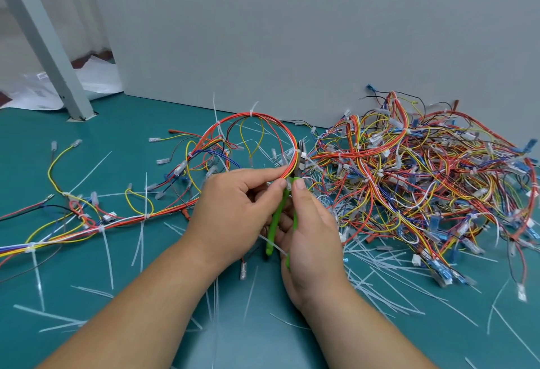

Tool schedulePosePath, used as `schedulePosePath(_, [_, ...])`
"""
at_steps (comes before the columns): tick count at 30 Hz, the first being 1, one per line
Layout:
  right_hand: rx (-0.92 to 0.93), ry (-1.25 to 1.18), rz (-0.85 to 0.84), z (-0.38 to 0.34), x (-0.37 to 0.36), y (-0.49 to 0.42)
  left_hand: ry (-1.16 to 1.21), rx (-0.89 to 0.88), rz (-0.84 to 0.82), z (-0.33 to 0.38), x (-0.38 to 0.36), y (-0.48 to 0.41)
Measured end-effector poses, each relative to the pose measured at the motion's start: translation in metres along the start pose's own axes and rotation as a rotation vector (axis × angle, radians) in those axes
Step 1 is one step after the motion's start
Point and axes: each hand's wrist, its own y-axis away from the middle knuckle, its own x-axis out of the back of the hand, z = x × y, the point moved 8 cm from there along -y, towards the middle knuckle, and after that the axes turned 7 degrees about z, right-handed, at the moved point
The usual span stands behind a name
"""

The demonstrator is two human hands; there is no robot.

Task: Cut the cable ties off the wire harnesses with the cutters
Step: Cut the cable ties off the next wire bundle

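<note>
- Desk (163,246): strewn with cut ties (375,256); a tangled heap of harnesses (423,181) waits at the far right.
- Left hand (233,211): thumb and forefinger pinch a red harness loop (263,118), steadying it for cutting.
- Right hand (312,240): fingers curl round the green cutters (276,215), nose up at a white tie (305,157) on that loop.

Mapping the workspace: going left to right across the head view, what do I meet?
Stretched-out multicoloured wire harness, left hand pinching red looped harness, green-handled cutters, right hand, tangled pile of multicoloured harnesses.
</note>
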Motion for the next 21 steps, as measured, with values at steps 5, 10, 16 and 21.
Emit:
schedulePosePath(5, [0.018,0.022,0.002,-0.0027,-0.0011,0.0026,-0.02,-0.035,0.012,0.0029,0.0016,-0.0009])
schedulePosePath(10, [0.024,0.044,0.052,-0.0021,0.0022,0.0022,0.036,-0.015,-0.004,0.002,-0.0002,0.0007])
schedulePosePath(16, [0.029,0.062,0.017,-0.0035,0.0005,0.0016,0.07,-0.005,-0.019,0.0014,-0.0006,0.001])
schedulePosePath(21, [0.027,0.046,-0.007,-0.005,-0.0012,0.0017,0.069,-0.003,-0.022,0.0017,-0.0006,0.0016])
